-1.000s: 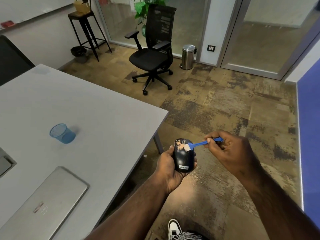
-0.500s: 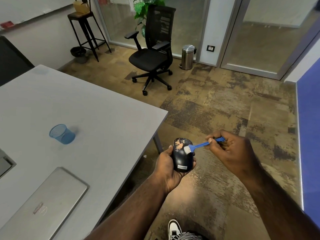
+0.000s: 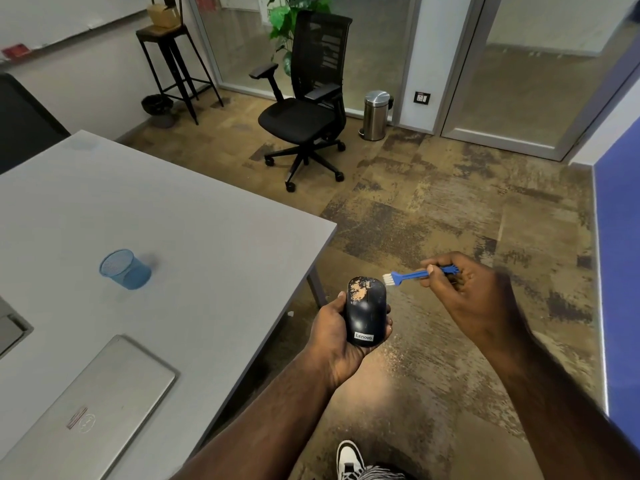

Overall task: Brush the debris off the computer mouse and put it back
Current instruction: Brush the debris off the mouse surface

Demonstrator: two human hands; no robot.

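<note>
My left hand [image 3: 334, 336] grips a black computer mouse [image 3: 366, 313] from below, out over the floor just right of the table corner. Tan debris covers the left front part of the mouse. My right hand [image 3: 465, 292] pinches the handle of a small blue brush [image 3: 414, 274]. Its white bristles hang just off the mouse's upper right edge, not touching it.
The grey table [image 3: 173, 237] on the left carries a blue mesh cup [image 3: 124, 270] and a closed silver laptop [image 3: 93, 407]. A black office chair [image 3: 308, 109] and a steel bin [image 3: 375, 114] stand farther back on the carpet. My shoe [image 3: 349, 460] shows at the bottom.
The brush has swept to the right, off the front of the mouse, and now hangs clear of its edge. The debris patch on the mouse has shrunk toward the left side.
</note>
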